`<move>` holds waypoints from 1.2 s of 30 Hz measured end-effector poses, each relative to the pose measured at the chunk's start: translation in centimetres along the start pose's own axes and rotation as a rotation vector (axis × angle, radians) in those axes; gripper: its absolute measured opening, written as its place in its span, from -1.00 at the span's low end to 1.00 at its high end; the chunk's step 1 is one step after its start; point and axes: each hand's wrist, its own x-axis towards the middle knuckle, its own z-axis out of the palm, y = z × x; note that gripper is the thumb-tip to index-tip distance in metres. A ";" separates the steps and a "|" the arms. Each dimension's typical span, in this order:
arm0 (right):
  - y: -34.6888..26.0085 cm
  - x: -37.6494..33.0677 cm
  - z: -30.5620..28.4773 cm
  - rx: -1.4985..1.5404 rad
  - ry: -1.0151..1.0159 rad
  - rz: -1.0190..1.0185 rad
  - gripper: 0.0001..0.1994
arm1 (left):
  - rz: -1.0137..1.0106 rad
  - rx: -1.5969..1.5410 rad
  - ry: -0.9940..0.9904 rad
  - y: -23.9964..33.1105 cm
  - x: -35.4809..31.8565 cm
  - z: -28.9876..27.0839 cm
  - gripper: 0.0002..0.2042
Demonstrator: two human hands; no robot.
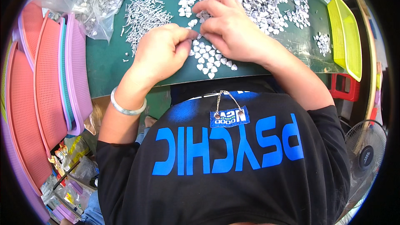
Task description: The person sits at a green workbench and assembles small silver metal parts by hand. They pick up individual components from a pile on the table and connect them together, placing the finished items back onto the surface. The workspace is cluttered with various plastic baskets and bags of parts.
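Note:
Above the green table's near part my two hands meet, fingertips nearly touching. My left hand (pixel 163 51) is closed in a pinch, thumb against curled forefinger; what it grips is too small to name. My right hand (pixel 233 31) has its thumb and forefinger drawn together beside the left fingertips, the other fingers bent over the silver pieces; its grip is partly hidden. Just below lies a small cluster of silver heart-shaped pieces (pixel 210 59). A large heap of the same hearts (pixel 266 4) spreads beyond my right hand. Left of it is a pile of thin silver pins (pixel 143 16).
A clear plastic bag (pixel 102 6) of silver pieces sits at the far left. Stacked pink and purple baskets (pixel 50 79) stand left of the table (pixel 100 73). On the right are a small silver pile (pixel 322 43), a yellow-green basket (pixel 346 37), a red stool (pixel 345 87) and a fan (pixel 366 156).

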 end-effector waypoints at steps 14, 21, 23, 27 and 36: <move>0.8 1.2 -0.5 -0.197 0.040 0.087 -0.72 | -0.019 0.139 0.135 -0.6 0.6 0.3 -0.81; 0.7 1.0 -0.5 -0.205 -0.027 0.041 -0.75 | 0.019 0.120 0.076 -0.2 0.6 0.1 -0.85; 0.7 1.0 -0.3 -0.188 -0.010 0.030 -0.75 | 0.004 0.128 0.072 -0.5 0.6 0.0 -0.85; 1.3 1.4 0.0 -0.195 0.056 0.048 -0.78 | -0.035 0.043 0.143 -0.7 1.0 0.4 -0.85; 1.0 1.7 0.2 -0.180 0.031 0.039 -0.81 | -0.016 0.160 0.124 -0.3 3.2 1.1 -0.83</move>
